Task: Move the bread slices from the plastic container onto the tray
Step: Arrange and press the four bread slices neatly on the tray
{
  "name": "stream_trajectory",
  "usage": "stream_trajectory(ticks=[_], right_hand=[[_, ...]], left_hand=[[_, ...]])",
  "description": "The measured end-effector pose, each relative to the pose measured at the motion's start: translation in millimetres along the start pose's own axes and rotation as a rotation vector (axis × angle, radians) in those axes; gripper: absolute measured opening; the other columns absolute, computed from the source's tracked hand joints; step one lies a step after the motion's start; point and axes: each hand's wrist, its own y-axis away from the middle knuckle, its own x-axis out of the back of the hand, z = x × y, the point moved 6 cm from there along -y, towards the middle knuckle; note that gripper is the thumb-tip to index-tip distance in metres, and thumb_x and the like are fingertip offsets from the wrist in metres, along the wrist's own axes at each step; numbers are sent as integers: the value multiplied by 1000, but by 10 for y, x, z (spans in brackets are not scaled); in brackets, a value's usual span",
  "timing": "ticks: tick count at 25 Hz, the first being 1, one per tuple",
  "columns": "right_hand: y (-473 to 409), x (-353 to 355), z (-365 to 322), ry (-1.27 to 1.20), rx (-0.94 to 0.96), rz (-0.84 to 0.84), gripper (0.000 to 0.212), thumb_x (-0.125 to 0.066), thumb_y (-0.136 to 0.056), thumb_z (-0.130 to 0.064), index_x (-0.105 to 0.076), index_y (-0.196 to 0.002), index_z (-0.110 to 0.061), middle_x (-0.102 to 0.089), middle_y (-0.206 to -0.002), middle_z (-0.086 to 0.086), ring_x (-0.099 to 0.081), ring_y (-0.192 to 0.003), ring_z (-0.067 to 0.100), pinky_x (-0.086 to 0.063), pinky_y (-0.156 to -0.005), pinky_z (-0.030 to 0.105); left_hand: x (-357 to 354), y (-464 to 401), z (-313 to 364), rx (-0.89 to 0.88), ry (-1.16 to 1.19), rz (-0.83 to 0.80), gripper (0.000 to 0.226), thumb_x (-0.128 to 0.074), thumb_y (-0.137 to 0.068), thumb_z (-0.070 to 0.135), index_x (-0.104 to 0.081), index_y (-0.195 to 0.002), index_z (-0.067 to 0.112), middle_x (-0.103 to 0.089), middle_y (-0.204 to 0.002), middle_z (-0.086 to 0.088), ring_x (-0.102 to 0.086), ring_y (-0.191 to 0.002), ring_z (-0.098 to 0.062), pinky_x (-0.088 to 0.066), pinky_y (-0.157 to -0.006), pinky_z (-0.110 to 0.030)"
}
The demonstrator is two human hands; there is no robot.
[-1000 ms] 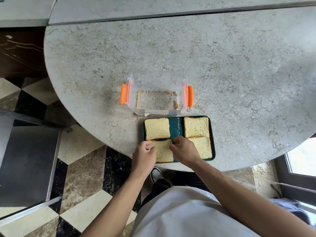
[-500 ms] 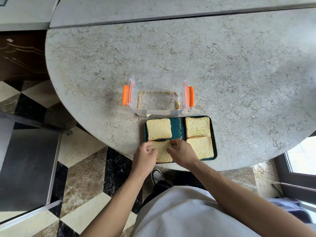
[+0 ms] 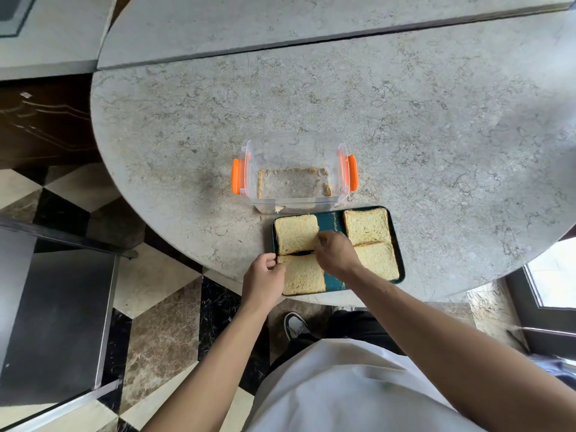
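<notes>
bread slices on the tray, both hands at the near-left slice

four bread slices point(image 3: 296, 232) lie flat on a dark teal tray point(image 3: 331, 220) at the near edge of the grey stone surface point(image 3: 436, 135). the left hand point(image 3: 264, 282) pinches the near-left slice point(image 3: 304, 274) at its left corner; the right hand point(image 3: 335, 252) has its fingers point(image 3: 321, 240) curled at that slice's far edge. the clear plastic container point(image 3: 294, 173) just beyond holds only crumbs.

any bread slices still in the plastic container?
No, the plastic container holds only crumbs along its bottom edges, and all four bread slices lie on the tray.
</notes>
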Motion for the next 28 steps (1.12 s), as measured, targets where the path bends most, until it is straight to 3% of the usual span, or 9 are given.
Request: stream_trajectory(ticks=[2, 8, 13, 15, 17, 19, 23, 25, 28], right_hand=[[13, -33, -13, 13, 3, -5, 34, -41, -100, -21, -65, -84, -2, -70, -82, 17, -53, -78, 25, -41, -64, 30], [127, -4, -53, 42, 18, 11, 32, -45, -95, -15, -72, -90, 1, -74, -84, 19, -68, -77, 36, -52, -62, 36], [200, -27, -54, 21, 2, 33, 30, -45, -94, -13, -66, -81, 4, -71, -79, 22, -56, -64, 29, -40, -55, 30], [221, -3, -39, 11, 1, 72, 29, -46, -94, -15, -64, -85, 6, -70, -86, 25, -56, -69, 28, -44, -60, 33], [238, 30, 4, 0, 12, 113, 31, -51, -94, -18, -66, -104, 7, -70, -106, 24, -64, -90, 33, -54, -77, 38], [271, 83, 81, -22, 19, 138, 34, -55, -94, -20, -65, -118, 3, -68, -121, 18, -63, -109, 32, -53, -92, 39], [271, 300, 259, -85, 23, 209, 34, -53, -91, -16, -68, -121, -9, -69, -124, 9, -64, -105, 21, -47, -84, 25], [270, 459, 378, -97, 4, 263, 34, -53, -90, -17, -70, -118, -10, -70, -120, 9, -64, -100, 20, -48, -81, 26], [261, 722, 599, -118, -36, 315, 34, -53, -90, -18, -70, -117, -9, -69, -120, 10, -65, -103, 23, -53, -89, 33]], left_hand=[[11, 2, -11, -10, 3, -24, 39, -56, -93, 28, -60, -131, 21, -64, -133, 2, -55, -89, 2, -37, -66, -16], [31, 2, -13, -30, 13, -60, 40, -56, -91, 26, -60, -131, 21, -63, -135, 1, -58, -95, -5, -39, -68, -17], [38, 45, 8, -53, 23, -74, 39, -55, -93, 25, -59, -132, 21, -62, -136, 1, -57, -102, -10, -40, -78, -25], [43, 60, 23, -67, 16, -77, 39, -55, -94, 25, -60, -132, 21, -63, -135, 2, -58, -100, -9, -40, -77, -24], [35, 68, 61, -82, 9, -82, 36, -54, -94, 24, -61, -130, 22, -64, -132, 4, -59, -94, -2, -40, -71, -21], [-12, 77, 111, -94, 18, -87, 34, -54, -94, 25, -64, -126, 22, -65, -128, 4, -60, -97, -5, -40, -74, -22], [-199, 50, 286, -107, 40, -103, 33, -54, -92, 23, -68, -121, 20, -69, -121, 2, -64, -100, -10, -50, -78, -26], [-365, 30, 379, -94, 64, -151, 31, -54, -92, 21, -70, -118, 18, -71, -118, -2, -66, -101, -13, -54, -83, -30], [-655, -15, 522, -61, 94, -215, 31, -56, -91, 20, -70, -118, 14, -72, -111, -3, -68, -104, -19, -55, -96, -43]])
